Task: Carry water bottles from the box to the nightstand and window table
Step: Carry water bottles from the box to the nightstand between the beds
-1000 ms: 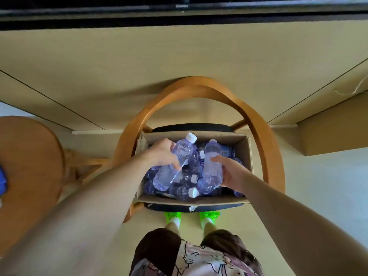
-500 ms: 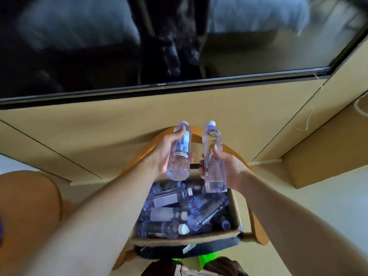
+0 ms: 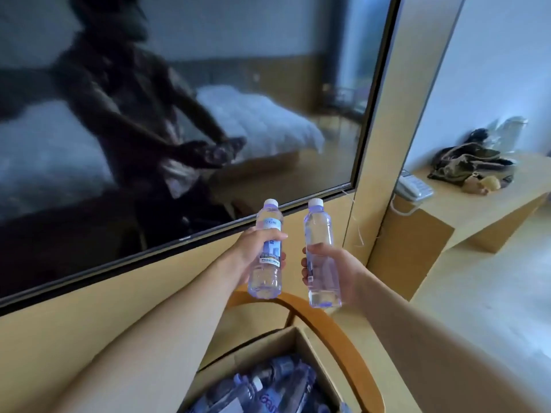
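Note:
My left hand (image 3: 252, 248) grips a clear water bottle (image 3: 266, 272) with a white cap and a printed label, held upright. Beside it, my right hand (image 3: 331, 266) grips a second clear water bottle (image 3: 319, 228), also upright with a white cap. The two bottles are a little apart, raised above the cardboard box (image 3: 286, 347). The box sits at the bottom of the view on a wooden chair (image 3: 337, 332) and holds several more bottles (image 3: 268, 386) lying on their sides.
A large dark TV screen (image 3: 179, 114) on a wood-panelled wall fills the upper left and mirrors a bed. To the right stands a wooden desk (image 3: 483, 204) with a white telephone (image 3: 413, 186) and a dark bag (image 3: 468, 162). Pale floor lies at the right.
Both hands lifted a bottle each out of the box and raised them upright. My view swung up and to the right, from the box to the TV and desk.

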`<state>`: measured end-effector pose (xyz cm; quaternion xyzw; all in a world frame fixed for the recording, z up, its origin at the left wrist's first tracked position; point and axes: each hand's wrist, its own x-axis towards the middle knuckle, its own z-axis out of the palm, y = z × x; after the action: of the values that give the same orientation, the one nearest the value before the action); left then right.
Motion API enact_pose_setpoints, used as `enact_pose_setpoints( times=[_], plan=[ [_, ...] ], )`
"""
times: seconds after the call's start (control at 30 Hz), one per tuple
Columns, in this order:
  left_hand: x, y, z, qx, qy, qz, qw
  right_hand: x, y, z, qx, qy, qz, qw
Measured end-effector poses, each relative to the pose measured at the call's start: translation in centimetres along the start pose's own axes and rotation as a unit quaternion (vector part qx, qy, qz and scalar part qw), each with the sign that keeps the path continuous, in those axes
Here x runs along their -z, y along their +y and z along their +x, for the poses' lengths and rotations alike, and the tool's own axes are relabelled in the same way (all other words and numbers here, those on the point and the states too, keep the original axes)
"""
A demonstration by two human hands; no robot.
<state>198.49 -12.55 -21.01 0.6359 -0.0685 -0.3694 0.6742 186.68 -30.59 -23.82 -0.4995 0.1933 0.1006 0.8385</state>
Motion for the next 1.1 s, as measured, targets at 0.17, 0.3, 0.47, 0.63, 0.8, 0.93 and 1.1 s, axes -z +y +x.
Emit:
enact_pose_setpoints(
  times=[0.17, 0.3, 0.47, 0.63, 0.8, 0.93, 1.1],
  plan=[
    [-5.1, 1.5, -0.9, -0.032, -0.115, 0.04, 0.992, 1.7, -0.3, -6.3, 0.086, 0.076, 0.019, 0.993],
    [-11.2, 1.1, -2.2, -0.048, -0.218, 0.07, 0.972, 3.6, 1.1, -12.5, 0.138, 0.138, 0.052, 0.979],
    [-19.8, 0.0, -6.1, -0.032, -0.342, 0.107, 0.933, 5.9, 3.6, -22.7, 0.202, 0.218, 0.104, 0.949],
    [-29.6, -2.8, -11.3, 0.002, -0.45, 0.163, 0.878, 7.9, 6.7, -34.1, 0.278, 0.288, 0.142, 0.906],
    [-40.3, -7.1, -19.3, -0.02, -0.523, 0.188, 0.831, 10.1, 11.3, -46.6, 0.328, 0.368, 0.168, 0.853],
    [-48.9, -12.4, -27.5, -0.026, -0.588, 0.194, 0.785, 11.5, 17.0, -57.3, 0.342, 0.45, 0.193, 0.802],
    [-58.5, -19.9, -39.0, -0.004, -0.664, 0.207, 0.718, 11.4, 24.7, -71.4, 0.348, 0.552, 0.215, 0.727]
  ],
)
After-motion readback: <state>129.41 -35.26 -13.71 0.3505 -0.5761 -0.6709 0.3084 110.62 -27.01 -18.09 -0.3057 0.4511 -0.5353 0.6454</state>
